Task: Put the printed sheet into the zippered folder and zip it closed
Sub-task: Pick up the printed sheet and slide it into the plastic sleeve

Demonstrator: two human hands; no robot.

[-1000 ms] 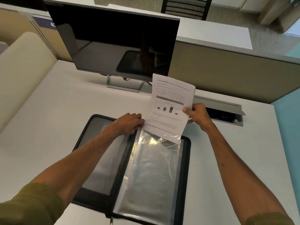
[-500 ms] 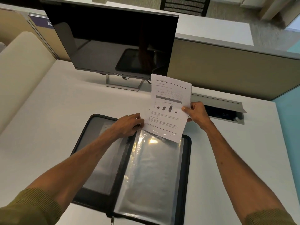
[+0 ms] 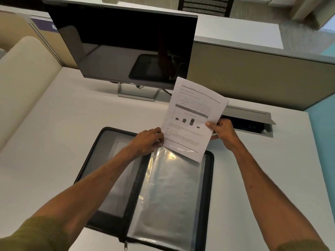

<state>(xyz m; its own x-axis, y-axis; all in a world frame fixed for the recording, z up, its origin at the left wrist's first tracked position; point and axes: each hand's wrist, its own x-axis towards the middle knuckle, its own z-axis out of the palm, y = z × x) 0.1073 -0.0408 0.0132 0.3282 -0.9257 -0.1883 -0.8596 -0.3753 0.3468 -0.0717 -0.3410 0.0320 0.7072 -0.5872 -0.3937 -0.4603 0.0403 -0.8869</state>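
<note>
**While the folder lay open, the sheet stood at the mouth of its sleeve**

As I stood beside the desk (image 3: 54, 142), the zippered folder (image 3: 210, 178) lay flat and fully opened in front of the person, with its black edge running all around. On its right half there was a clear sleeve (image 3: 172, 196), shiny and a little wrinkled. The zipper pull (image 3: 125, 247) hung at the near edge, by the spine.

The printed sheet (image 3: 194, 120) was held up above the far end of the folder, tilted to the right, and its table and small bar chart faced the person. Its lower edge was at the top opening of the sleeve, and a line of glare crossed the bottom strip, so this part seemed to be already under the plastic.

The right hand (image 3: 223, 129) held the sheet by its right edge, thumb on the printed side and the other fingers behind the paper. The left hand (image 3: 146, 142) had its fingers curled at the top left corner of the sleeve and pinched the plastic there, just beside the lower left corner of the sheet.

Behind, a dark monitor (image 3: 126, 48) stood on its stand, and a cable hatch (image 3: 253, 122) was open in the desk, right of the sheet.
</note>
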